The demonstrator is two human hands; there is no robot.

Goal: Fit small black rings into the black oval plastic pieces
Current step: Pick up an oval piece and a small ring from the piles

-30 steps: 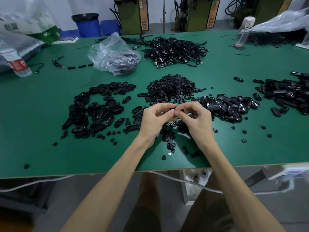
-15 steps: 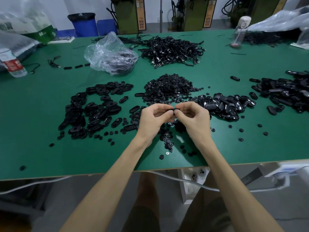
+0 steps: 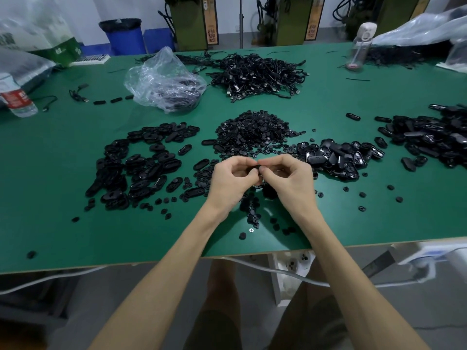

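Note:
My left hand (image 3: 231,179) and my right hand (image 3: 286,178) meet above the green table (image 3: 50,173), fingers curled. Between their fingertips they pinch a small black oval piece (image 3: 255,168), mostly hidden by the fingers. I cannot tell whether a ring sits in it. A heap of small black rings (image 3: 252,133) lies just beyond the hands. Black oval pieces spread in a pile on the left (image 3: 141,165), and glossier ones lie in a pile on the right (image 3: 336,156). Loose rings (image 3: 251,213) are scattered under and in front of the hands.
A clear plastic bag (image 3: 164,80) and a tangle of black cables (image 3: 257,75) lie further back. Another pile of black pieces (image 3: 429,138) is at the far right. A water bottle (image 3: 16,99) lies at the left edge. A small screw (image 3: 251,230) rests near the table's front edge.
Both hands stay together over the same spot, pinching the piece. Only the fingers shift slightly; the view has tilted a little.

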